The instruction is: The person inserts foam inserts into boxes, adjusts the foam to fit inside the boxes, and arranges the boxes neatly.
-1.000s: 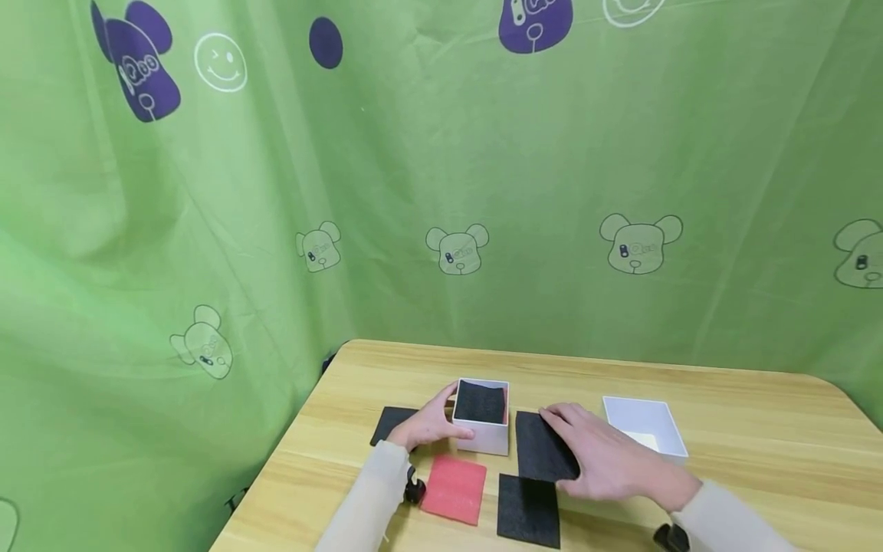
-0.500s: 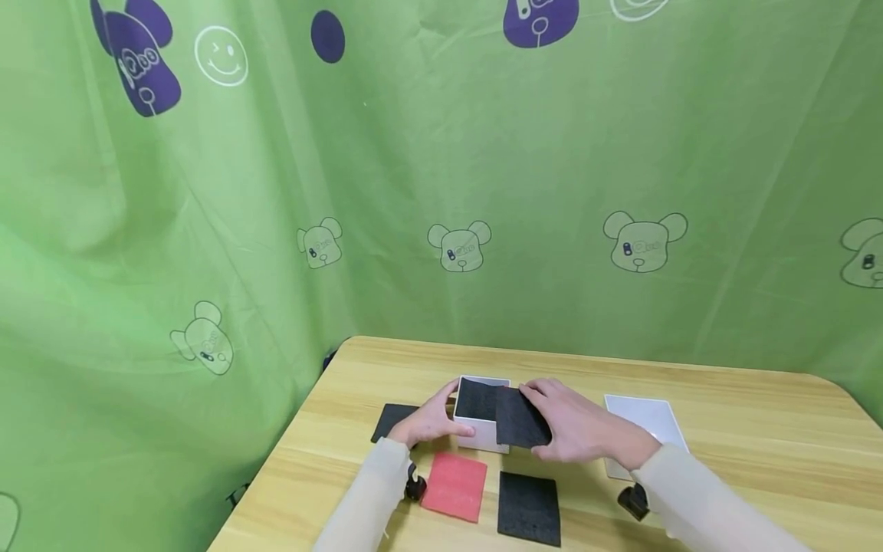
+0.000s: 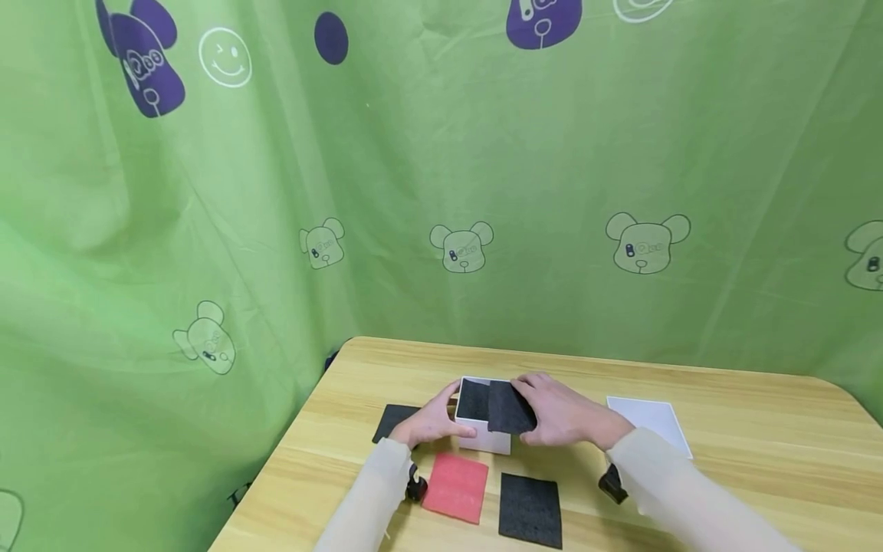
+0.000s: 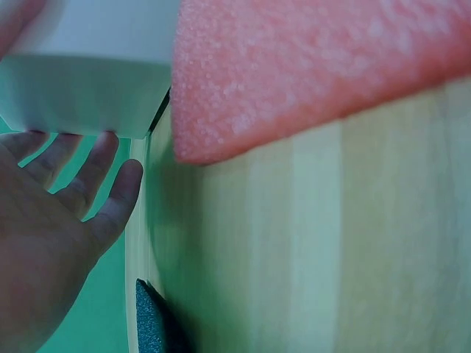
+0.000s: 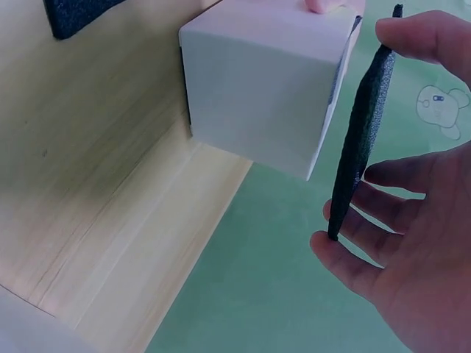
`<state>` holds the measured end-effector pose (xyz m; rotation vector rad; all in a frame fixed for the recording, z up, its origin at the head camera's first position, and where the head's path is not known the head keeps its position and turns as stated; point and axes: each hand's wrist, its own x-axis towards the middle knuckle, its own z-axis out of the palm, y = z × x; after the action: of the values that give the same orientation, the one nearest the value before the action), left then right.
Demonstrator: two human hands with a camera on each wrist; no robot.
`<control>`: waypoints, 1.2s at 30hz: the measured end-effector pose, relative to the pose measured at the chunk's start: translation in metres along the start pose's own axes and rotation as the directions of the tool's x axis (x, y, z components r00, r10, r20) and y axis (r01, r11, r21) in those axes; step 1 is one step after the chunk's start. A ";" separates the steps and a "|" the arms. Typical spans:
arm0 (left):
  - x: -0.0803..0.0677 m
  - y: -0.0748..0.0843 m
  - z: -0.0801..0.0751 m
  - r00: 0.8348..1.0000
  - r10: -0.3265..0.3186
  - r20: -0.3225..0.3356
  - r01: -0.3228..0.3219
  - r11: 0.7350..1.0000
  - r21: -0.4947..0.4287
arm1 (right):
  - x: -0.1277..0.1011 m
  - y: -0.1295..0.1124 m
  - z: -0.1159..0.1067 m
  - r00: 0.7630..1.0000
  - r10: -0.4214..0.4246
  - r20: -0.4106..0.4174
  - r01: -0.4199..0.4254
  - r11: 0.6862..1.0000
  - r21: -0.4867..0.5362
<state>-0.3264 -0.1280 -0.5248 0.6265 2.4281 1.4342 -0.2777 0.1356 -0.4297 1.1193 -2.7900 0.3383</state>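
Observation:
My left hand (image 3: 429, 423) holds the white open-topped box (image 3: 491, 442) from its left, thumb on the near wall. In the left wrist view, fingertips touch the wall of the box (image 4: 88, 92). Inside the box lies a black foam sheet (image 3: 473, 400). My right hand (image 3: 562, 414) pinches another square black foam sheet (image 3: 510, 409), which overlaps the right half of the box opening. The right wrist view shows this sheet (image 5: 362, 136) edge-on, thumb at one edge and fingertips at the opposite one, just above the box top.
On the table in front lie a red foam sheet (image 3: 457, 488) and a black foam sheet (image 3: 530, 508). Partly behind the left hand is one more black sheet (image 3: 393, 422). A white lid or tray (image 3: 651, 420) sits at right, partly covered by the right forearm. A green curtain (image 3: 538, 307) hangs behind.
My right hand has lifted the black foam sheet off the table and carried it left and away from me, over the box. The left hand stays on the box.

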 end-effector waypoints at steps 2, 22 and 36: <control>0.000 0.001 0.000 1.000 0.002 0.004 -0.002 1.000 -0.003 | 0.003 0.002 0.002 1.000 0.001 0.003 -0.001 1.000 0.005; -0.002 0.004 -0.001 1.000 -0.001 0.022 0.001 1.000 -0.031 | 0.033 0.008 0.018 0.998 0.046 0.044 -0.048 0.998 0.043; -0.001 0.002 -0.002 0.998 0.031 0.047 -0.029 0.999 -0.044 | 0.046 0.001 0.024 0.995 0.062 0.073 -0.066 0.996 0.061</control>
<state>-0.3254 -0.1291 -0.5221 0.6823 2.3545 1.4627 -0.3123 0.0998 -0.4443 1.0772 -2.9014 0.4042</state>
